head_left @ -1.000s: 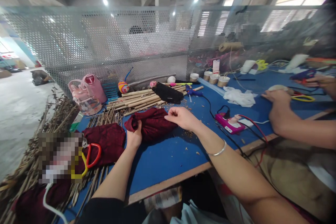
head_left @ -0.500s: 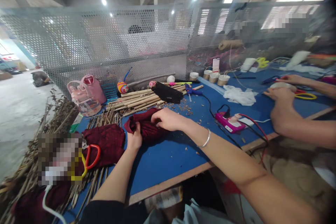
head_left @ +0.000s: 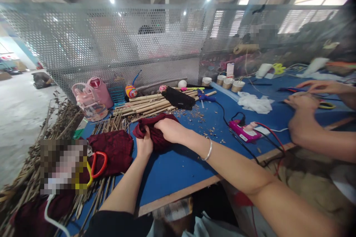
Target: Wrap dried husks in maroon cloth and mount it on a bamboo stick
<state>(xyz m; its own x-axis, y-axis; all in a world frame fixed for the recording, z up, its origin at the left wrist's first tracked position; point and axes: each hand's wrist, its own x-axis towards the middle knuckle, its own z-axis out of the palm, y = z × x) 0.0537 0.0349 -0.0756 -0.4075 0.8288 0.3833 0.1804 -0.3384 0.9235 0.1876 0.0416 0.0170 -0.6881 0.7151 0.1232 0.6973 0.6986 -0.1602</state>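
Note:
A bunched dark red cloth point(head_left: 162, 144) lies on the blue tabletop in front of me, with an opening or fold towards its left end. My left hand point(head_left: 145, 143) grips the left edge, thumb on top and fingers hidden in the fabric. Reaching in from the right, my right hand point(head_left: 168, 129) has its fingers bent down into the folds, so the fingertips are covered. Left of my hands a second dark red cloth point(head_left: 114, 146) rests flat over thin sticks, and scissors point(head_left: 98, 164) with red and yellow handles lie on it.
Behind the cloth are peeled sticks point(head_left: 150, 106), a black cloth piece point(head_left: 179, 98) and a blue glue gun point(head_left: 205, 97). A pink power strip point(head_left: 244, 131) with cables sits to the right. Pink bottles point(head_left: 93, 102) stand back left. A co-worker's hands point(head_left: 303, 100) work at the far right.
My right hand has shifted left and deeper into the folds of the red cloth. My left hand keeps its grip. The co-worker's hands have moved slightly.

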